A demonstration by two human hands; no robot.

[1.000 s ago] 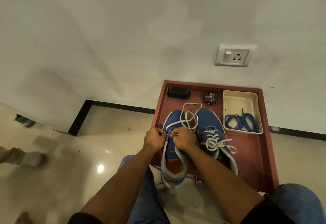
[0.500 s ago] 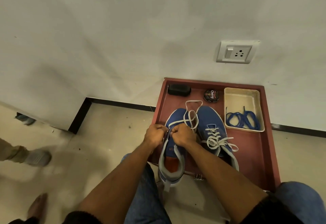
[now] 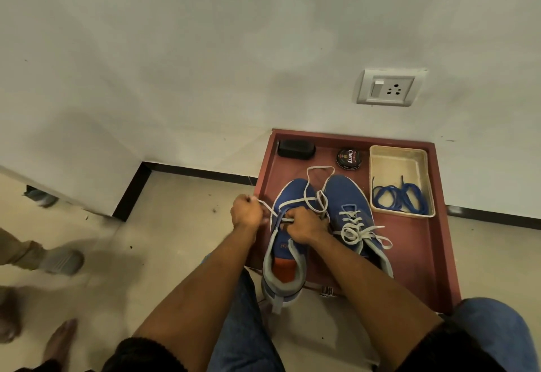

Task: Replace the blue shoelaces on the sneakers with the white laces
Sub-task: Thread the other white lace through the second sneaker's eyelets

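Two blue sneakers stand side by side on a red-brown tray [image 3: 415, 254]. The right sneaker [image 3: 348, 196] carries a white lace tied in a bow. On the left sneaker [image 3: 291, 193] a white lace [image 3: 310, 193] is partly threaded, with a long loop lying past the toes. My left hand [image 3: 246, 213] grips one end of this lace and holds it out to the left of the shoe. My right hand [image 3: 304, 224] is closed over the eyelets of the left sneaker, gripping it there. The blue laces [image 3: 399, 197] lie in a cream tray [image 3: 398, 164].
A black brush [image 3: 295, 149] and a round polish tin [image 3: 349, 158] sit at the tray's far edge against the wall. A wall socket [image 3: 388, 89] is above. Another person's feet [image 3: 58, 260] stand on the floor at left. My knees frame the shoes.
My left hand has moved left, away from the shoe, drawing the white lace end out taut. My right hand stays on the eyelets. The person at left has stepped closer.
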